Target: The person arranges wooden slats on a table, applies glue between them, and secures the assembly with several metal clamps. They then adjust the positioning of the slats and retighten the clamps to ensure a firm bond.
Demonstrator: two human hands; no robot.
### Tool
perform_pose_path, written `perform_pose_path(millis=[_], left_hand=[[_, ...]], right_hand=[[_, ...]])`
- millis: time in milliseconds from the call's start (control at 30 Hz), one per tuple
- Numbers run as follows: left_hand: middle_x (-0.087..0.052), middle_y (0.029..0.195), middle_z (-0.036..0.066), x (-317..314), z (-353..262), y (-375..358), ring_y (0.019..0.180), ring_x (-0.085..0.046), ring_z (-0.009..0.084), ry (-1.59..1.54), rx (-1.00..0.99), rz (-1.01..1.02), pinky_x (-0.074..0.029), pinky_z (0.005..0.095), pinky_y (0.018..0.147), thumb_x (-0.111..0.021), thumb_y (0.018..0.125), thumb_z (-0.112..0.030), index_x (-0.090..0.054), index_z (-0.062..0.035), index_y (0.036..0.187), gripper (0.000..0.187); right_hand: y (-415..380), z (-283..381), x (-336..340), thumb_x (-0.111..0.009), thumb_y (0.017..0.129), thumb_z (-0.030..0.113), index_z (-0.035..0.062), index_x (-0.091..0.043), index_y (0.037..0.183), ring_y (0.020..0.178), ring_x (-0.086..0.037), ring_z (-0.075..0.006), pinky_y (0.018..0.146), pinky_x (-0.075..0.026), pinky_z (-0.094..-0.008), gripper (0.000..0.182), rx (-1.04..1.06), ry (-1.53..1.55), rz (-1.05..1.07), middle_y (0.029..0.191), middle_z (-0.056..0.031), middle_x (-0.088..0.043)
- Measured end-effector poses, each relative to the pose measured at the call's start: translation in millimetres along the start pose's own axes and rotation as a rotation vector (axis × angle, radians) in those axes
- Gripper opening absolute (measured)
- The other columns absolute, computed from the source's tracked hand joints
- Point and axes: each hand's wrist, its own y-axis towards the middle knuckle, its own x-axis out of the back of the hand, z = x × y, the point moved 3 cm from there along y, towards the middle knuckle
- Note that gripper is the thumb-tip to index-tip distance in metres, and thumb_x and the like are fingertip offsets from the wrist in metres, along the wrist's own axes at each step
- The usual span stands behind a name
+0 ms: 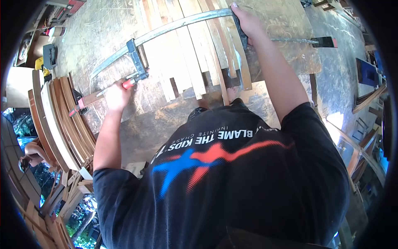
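Observation:
A long steel bar clamp (184, 23) lies across several pale wooden strips (182, 54) laid side by side. My left hand (117, 94) is closed around the clamp's red screw handle, just below its sliding jaw (137, 58). At the other end, my right hand (248, 25) grips the fixed jaw, thumb up over the end of the bar. That jaw stands against the outer strip on the right. A second clamp runs beneath the strips; its red-tipped handle end (78, 107) sticks out left and its dark jaw (324, 42) right.
The strips rest on a worn, stained worktable (286, 20). Stacked boards (68, 120) stand at the left, near a yellow and black tool (40, 65) and a bottle (57, 31). Another person (35, 153) is at the far left. Timber frames (360, 153) stand at the right.

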Motion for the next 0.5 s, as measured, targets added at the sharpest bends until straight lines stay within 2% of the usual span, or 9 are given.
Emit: perform_pose_path(millis=[67,100,200,233,333,367,467,500], left_hand=[[-0.073,0.089,0.024,23,-9,5,0.089,-0.073,0.04,-0.115,-0.05,0.175,-0.058,0.0466,0.083,-0.077,0.083,-0.034,-0.077,-0.0056,0.096,0.032],[-0.073,0.086,0.023,22,1,17,0.084,-0.073,0.0403,-0.088,-0.108,0.355,-0.057,0.0457,0.078,-0.077,0.083,-0.031,-0.077,-0.0054,0.091,0.027],[-0.072,0.082,0.024,28,1,38,0.08,-0.071,0.0407,-0.244,-0.168,0.654,-0.056,0.0455,0.076,-0.077,0.082,-0.029,-0.077,-0.0035,0.087,0.026],[-0.074,0.084,0.023,17,4,44,0.08,-0.071,0.0392,-0.252,-0.119,0.759,-0.055,0.0451,0.075,-0.075,0.083,-0.034,-0.076,-0.0022,0.087,0.032],[-0.074,0.083,0.021,16,-9,34,0.075,-0.071,0.0373,-0.012,-0.131,0.466,-0.057,0.0434,0.074,-0.071,0.082,-0.03,-0.077,-0.0067,0.089,0.025],[-0.075,0.089,0.02,16,-14,17,0.082,-0.073,0.0349,0.066,-0.094,0.219,-0.057,0.0467,0.076,-0.071,0.087,-0.041,-0.077,-0.0118,0.094,0.031],[-0.073,0.087,0.022,-12,-9,-2,0.085,-0.073,0.0373,0.18,0.044,-0.192,-0.058,0.0491,0.081,-0.071,0.087,-0.04,-0.076,-0.0138,0.096,0.028],[-0.073,0.083,0.021,-9,-15,-6,0.087,-0.073,0.0378,0.162,0.002,-0.304,-0.058,0.0482,0.08,-0.069,0.087,-0.036,-0.075,-0.0127,0.095,0.025]], right_hand=[[13,-10,0,-0.055,0.102,0.058,0.0026,-0.063,0.139,0.123,-0.061,-0.0265,0.105,-0.045,-0.0424,0.067,0.039,0.054,0.054,0.137,-0.015,-0.066],[17,-13,-1,-0.055,0.102,0.058,0.0028,-0.063,0.139,0.123,-0.061,-0.0264,0.105,-0.045,-0.0423,0.067,0.058,0.077,0.082,0.137,-0.0149,-0.066],[11,-8,-1,-0.054,0.102,0.058,0.0033,-0.063,0.139,0.123,-0.061,-0.0266,0.105,-0.045,-0.0425,0.067,0.024,0.045,0.052,0.137,-0.0149,-0.066],[8,-5,-1,-0.054,0.102,0.058,0.0032,-0.062,0.14,0.124,-0.06,-0.0265,0.106,-0.045,-0.0425,0.067,0.039,0.038,0.056,0.138,-0.0151,-0.065],[6,-3,0,-0.054,0.102,0.058,0.0029,-0.06,0.143,0.127,-0.058,-0.0266,0.108,-0.044,-0.0424,0.069,0.091,0.019,0.042,0.141,-0.0158,-0.063],[13,-9,0,-0.054,0.102,0.058,0.0028,-0.058,0.144,0.129,-0.058,-0.0266,0.108,-0.043,-0.0425,0.069,0.113,0.011,0.021,0.142,-0.016,-0.062],[11,-11,-2,-0.054,0.102,0.058,0.0025,-0.055,0.147,0.132,-0.056,-0.0269,0.11,-0.042,-0.0425,0.072,0.098,0.016,0.032,0.146,-0.0167,-0.059],[11,-7,-1,-0.054,0.102,0.058,0.0024,-0.054,0.148,0.133,-0.055,-0.027,0.11,-0.042,-0.0425,0.072,0.093,0.02,0.041,0.147,-0.0168,-0.059]])
